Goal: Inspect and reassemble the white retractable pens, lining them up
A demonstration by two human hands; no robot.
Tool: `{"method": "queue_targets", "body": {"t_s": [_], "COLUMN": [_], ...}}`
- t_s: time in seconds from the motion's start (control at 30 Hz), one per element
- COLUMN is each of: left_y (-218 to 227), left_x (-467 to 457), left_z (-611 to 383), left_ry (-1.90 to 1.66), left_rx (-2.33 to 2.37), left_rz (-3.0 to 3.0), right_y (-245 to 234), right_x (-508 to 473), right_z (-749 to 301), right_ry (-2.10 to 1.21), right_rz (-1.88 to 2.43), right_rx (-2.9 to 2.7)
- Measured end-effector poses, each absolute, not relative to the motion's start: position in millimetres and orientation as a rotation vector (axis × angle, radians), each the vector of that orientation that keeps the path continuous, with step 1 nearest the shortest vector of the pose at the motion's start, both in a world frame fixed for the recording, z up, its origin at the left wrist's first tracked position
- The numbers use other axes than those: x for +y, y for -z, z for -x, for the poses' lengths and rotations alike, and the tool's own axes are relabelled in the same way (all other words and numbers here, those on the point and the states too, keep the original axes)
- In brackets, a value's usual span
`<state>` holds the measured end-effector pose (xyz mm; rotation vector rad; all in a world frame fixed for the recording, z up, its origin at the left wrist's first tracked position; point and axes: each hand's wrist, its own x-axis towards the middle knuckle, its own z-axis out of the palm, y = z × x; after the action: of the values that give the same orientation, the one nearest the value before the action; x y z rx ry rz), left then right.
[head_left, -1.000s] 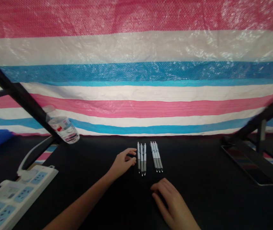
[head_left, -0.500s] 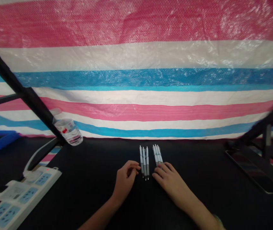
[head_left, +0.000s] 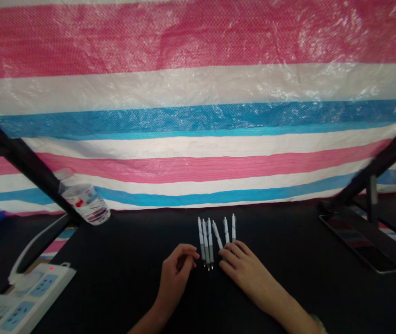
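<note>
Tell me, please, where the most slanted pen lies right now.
In the head view, the slanted pen lies just right of centre, between three close-set pens and two others, its near end at the right hand.

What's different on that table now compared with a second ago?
The right hand moved forward onto the right trio of slim white-and-grey pens, now spread apart; whether it grips any is unclear. The bare left hand drew back slightly. The left trio of slim white-and-grey pens, clear plastic bottle and flat black phone stayed put.
</note>
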<state>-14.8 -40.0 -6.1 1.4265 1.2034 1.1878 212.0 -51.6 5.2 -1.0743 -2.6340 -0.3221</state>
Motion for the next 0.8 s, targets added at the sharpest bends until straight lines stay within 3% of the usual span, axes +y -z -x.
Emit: {"method": "queue_targets", "body": {"t_s": [0.3, 0.67, 0.8], "left_y": [10.5, 4.6, 2.2], "left_x": [-38.1, -38.8, -39.4], "left_z": [17.5, 18.2, 17.1], "left_ry": [-1.137, -1.102, -1.122], "left_rx": [1.210, 1.203, 1.212], "left_rz": [-1.436, -1.414, -1.369], "right_y": [-23.9, -15.3, -22.8], "right_x": [-61.5, -55.8, -58.4], "right_z": [-217.1, -217.2, -218.2], "right_ry": [-0.143, 0.219, 0.206], "right_rz": [1.254, 1.058, 1.023], "right_rx": [-2.673, -2.717, -2.588]}}
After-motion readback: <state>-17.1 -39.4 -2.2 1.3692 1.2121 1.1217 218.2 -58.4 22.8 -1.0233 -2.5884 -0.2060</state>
